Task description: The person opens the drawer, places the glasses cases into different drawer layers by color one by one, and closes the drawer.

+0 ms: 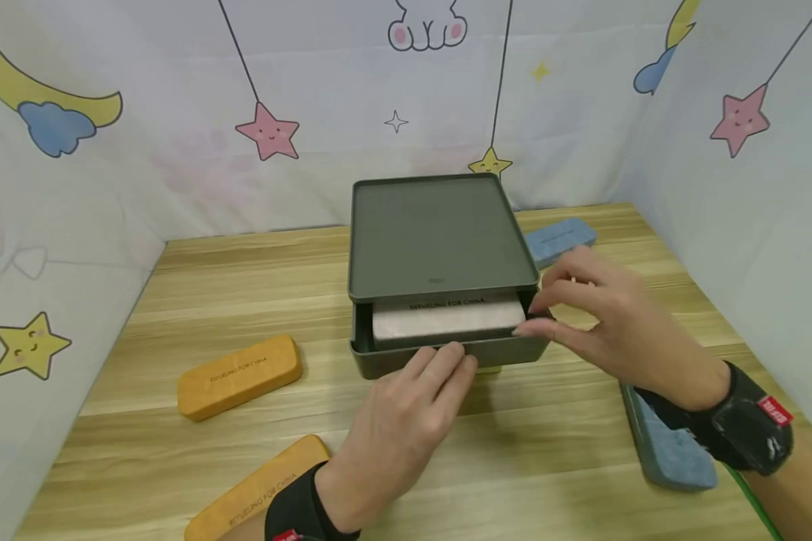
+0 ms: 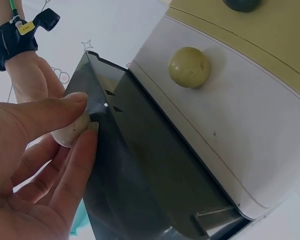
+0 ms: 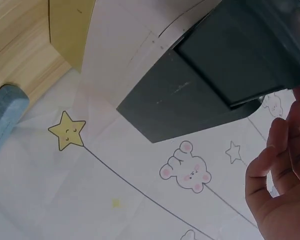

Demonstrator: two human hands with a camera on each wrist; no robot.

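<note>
The top drawer point(image 1: 507, 352) stands partly out at the front of the cabinet point(image 1: 440, 233), with the white case point(image 1: 446, 321) lying crosswise in it, its rear edge hidden under the top. The left hand point(image 1: 406, 424) pinches the drawer's knob point(image 2: 69, 134) between thumb and fingers. The right hand point(image 1: 612, 319) is at the drawer's right front corner, thumb and forefinger bent toward each other; whether they pinch the side wall or only touch it, I cannot tell. To handle the drawer well, I would let the left hand do the work through the knob — straight along the cabinet's line, never twisting — and use the right only to level the corner. Uneven force could make the drawer bind on one side. The thumb by the rim would be best moved outside, where it could be neither nipped nor catch the case. A gentle, even speed should suit, since the case looks free to slide. The knob below point(image 2: 189, 67) is near the left hand, so the fingers had better clear it.
</note>
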